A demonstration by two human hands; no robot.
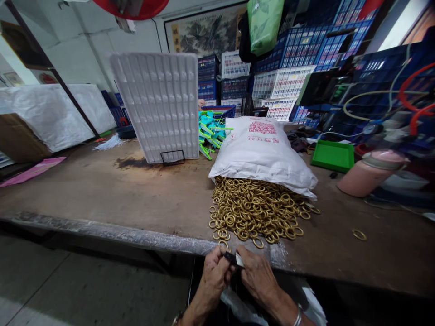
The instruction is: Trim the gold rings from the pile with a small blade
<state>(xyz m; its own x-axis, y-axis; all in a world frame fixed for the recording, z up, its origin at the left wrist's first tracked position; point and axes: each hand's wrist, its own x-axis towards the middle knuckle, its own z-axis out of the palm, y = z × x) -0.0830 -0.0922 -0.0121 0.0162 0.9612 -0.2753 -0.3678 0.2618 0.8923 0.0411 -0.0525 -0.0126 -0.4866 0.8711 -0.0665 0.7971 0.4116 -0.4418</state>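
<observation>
Just off the table's near edge, my left hand (215, 270) and my right hand (257, 272) are close together, fingers pinched. Between them is a small black and white strip-like piece (232, 259); its exact kind is unclear. My left fingertips close on its black end, and the white part comes out of my right fingers. One gold ring (223, 244) is right at my left fingertips; whether they touch it I cannot tell. Beyond my hands, a heap of gold rings (253, 210) spills from the mouth of a white woven sack (261, 151) lying on the table.
A white ribbed plastic tray (163, 106) stands upright in a black wire holder (172, 157). Turquoise and lime-green plastic pieces (211, 131) lie behind it. To the right are a green tray (333, 155), a pink bottle (369, 174) and a stray ring (359, 234). Stacked crates (283, 83) line the back.
</observation>
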